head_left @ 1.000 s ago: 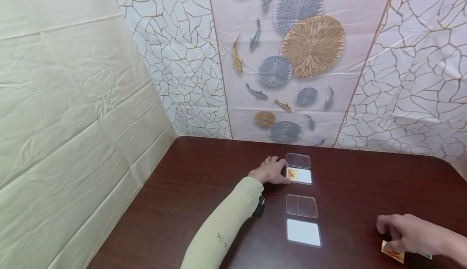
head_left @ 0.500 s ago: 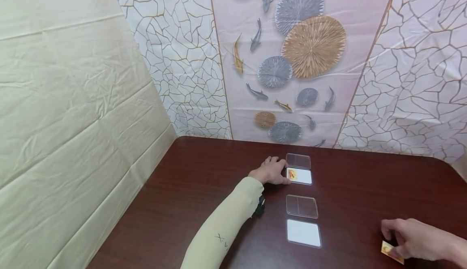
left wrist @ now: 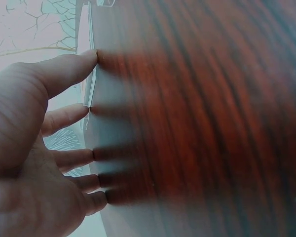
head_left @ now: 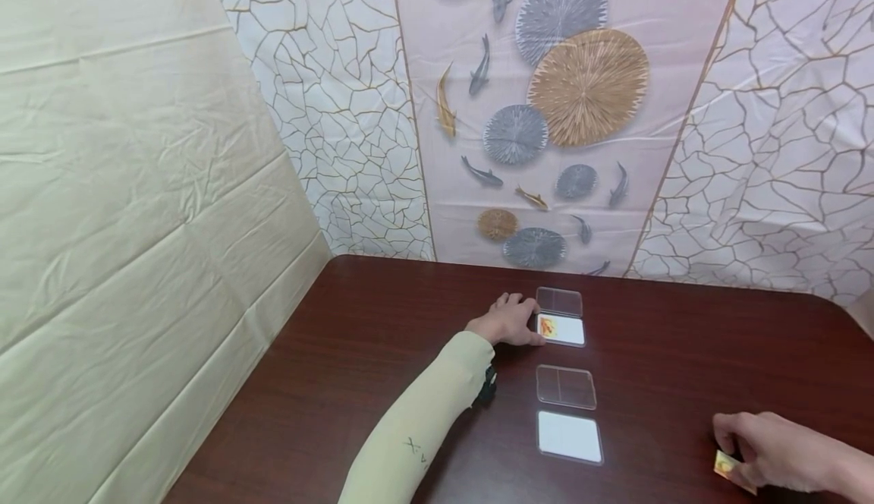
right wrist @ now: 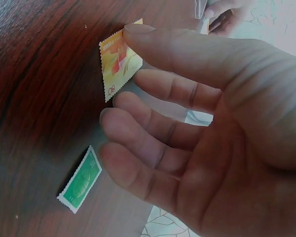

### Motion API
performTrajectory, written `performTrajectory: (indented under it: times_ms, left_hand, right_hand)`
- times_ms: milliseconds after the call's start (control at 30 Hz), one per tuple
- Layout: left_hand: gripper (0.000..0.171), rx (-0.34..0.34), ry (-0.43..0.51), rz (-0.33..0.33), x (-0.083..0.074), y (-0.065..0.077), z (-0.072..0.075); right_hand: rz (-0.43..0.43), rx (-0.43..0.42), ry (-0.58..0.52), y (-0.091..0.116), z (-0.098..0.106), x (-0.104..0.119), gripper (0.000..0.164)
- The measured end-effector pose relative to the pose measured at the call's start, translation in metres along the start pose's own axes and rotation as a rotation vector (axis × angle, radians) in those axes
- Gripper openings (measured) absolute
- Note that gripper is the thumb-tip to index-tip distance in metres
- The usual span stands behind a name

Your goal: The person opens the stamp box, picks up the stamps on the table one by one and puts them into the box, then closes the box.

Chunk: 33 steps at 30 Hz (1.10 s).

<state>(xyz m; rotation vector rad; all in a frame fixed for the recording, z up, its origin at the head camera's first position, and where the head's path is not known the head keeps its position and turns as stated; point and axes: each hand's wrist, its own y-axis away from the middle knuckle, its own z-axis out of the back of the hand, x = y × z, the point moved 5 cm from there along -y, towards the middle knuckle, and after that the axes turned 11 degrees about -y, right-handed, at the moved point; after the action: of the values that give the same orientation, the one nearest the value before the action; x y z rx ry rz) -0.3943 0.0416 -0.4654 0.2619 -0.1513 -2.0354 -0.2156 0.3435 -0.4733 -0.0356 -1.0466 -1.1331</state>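
Observation:
My left hand rests on the table with fingers spread. In the left wrist view, its thumb and index fingertips touch the edge of a clear case. This far case holds a white insert and an orange-red stamp at its left end. At the lower right, my right hand has curled fingers around a yellow-orange stamp. The right wrist view has the thumb over this perforated stamp and the index fingertip at its edge. Beside the curled fingers lies a green stamp.
A second clear case with a white insert lies nearer on the dark wooden table. Behind each case is a clear lid. A patterned cloth hangs at the back, a cream cloth at the left.
My right hand has shifted slightly right and nearer, and its thumb covers more of the yellow-orange stamp. The green stamp is hidden from the head view. My left hand stays still.

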Motion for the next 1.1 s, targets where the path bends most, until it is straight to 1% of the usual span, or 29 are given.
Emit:
performTrajectory:
  times_ms: [67, 167, 433, 533, 667, 800, 933, 1033, 1100]
  left_hand:
    - [0.057, -0.001, 0.000, 0.001, 0.0002, 0.0006, 0.0005]
    - [0.057, -0.003, -0.004, 0.002, 0.0003, 0.0011, 0.0009]
    - [0.056, -0.001, 0.000, 0.002, 0.0000, 0.0000, 0.0002]
    - [0.056, -0.002, 0.003, 0.000, -0.0005, -0.0009, 0.0002]
    - [0.056, 0.000, 0.010, 0.000, -0.0009, -0.0012, 0.0006]
    - [0.056, 0.003, 0.018, 0.003, -0.0008, -0.0013, 0.0009]
    - [0.056, 0.003, 0.020, 0.004, -0.0008, -0.0017, 0.0006]
    - [0.056, 0.005, 0.015, 0.006, -0.0007, -0.0020, 0.0000]
    - [0.056, 0.006, 0.016, 0.010, -0.0007, -0.0018, 0.0000]
  right_hand:
    - [-0.028, 0.002, -0.005, -0.0016, 0.0006, -0.0006, 0.022]
    - [-0.035, 0.006, -0.014, -0.0025, 0.0005, -0.0011, 0.022]
    - [0.044, -0.012, 0.017, 0.0007, -0.0001, 0.0027, 0.024]
    - [0.048, 0.004, -0.027, 0.0014, -0.0009, 0.0042, 0.025]
    - [0.028, 0.021, -0.085, 0.0014, -0.0018, 0.0044, 0.025]
    - [0.022, 0.026, -0.103, 0.0008, -0.0017, 0.0036, 0.025]
    - [0.021, 0.009, -0.077, 0.0001, -0.0009, 0.0028, 0.025]
    - [0.036, 0.005, -0.079, 0.0005, -0.0016, 0.0028, 0.025]
    - [0.077, 0.009, -0.070, 0.0015, -0.0021, 0.0041, 0.021]
